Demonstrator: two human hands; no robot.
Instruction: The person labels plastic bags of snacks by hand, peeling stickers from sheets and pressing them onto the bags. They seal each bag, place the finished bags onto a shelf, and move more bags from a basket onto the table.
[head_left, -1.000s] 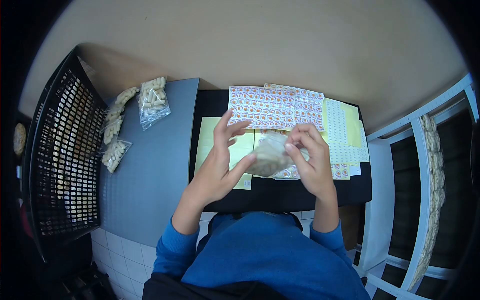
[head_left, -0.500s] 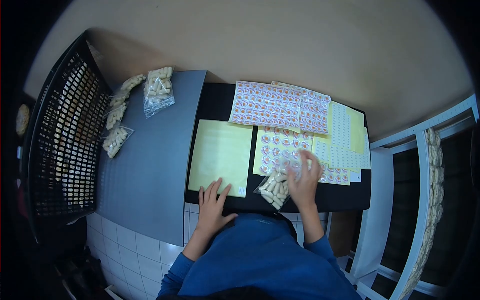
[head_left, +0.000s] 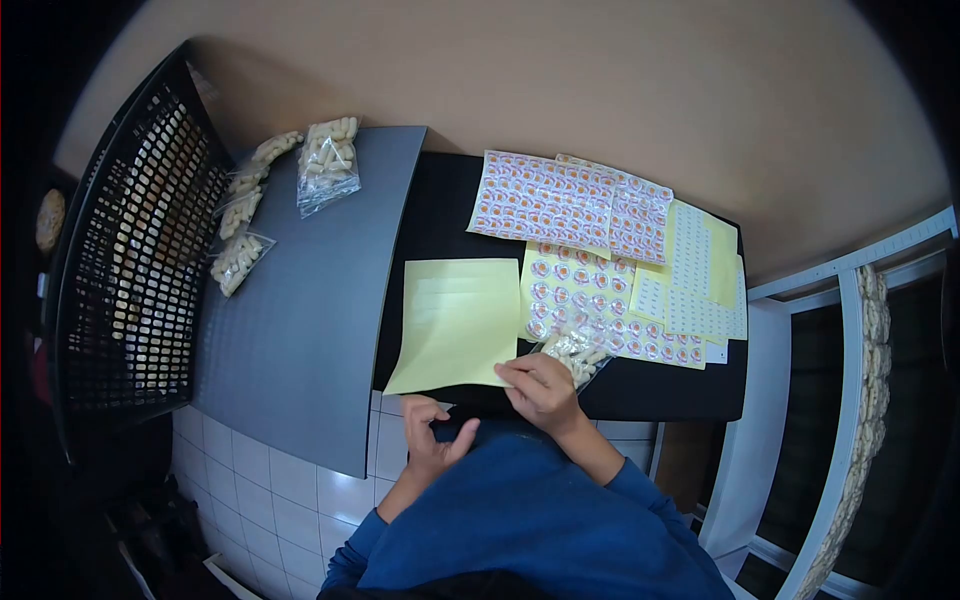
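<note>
A pale yellow backing sheet point(head_left: 460, 315) lies at the near side of the black tabletop, its near edge bowed. My right hand point(head_left: 545, 393) pinches the near right corner of that sheet between thumb and fingers. My left hand point(head_left: 432, 445) is just below the sheet's near edge, fingers curled and thumb held apart, with nothing visible in it. A clear bag of cream-coloured, capsule-shaped pieces point(head_left: 580, 358) lies right behind my right hand, which partly covers it.
Sheets of round orange-and-purple stickers point(head_left: 570, 205) and small-print label sheets point(head_left: 690, 280) overlap at the right. On the grey board point(head_left: 300, 320) stand more filled bags point(head_left: 328, 160) and a black perforated basket point(head_left: 140, 260). A white frame point(head_left: 845, 400) rises at the right.
My right hand has left the bag and moved left to the sheet's corner. My left hand has slid off the sheet toward me and curled. The sheet has shifted slightly and its near edge has bent.
</note>
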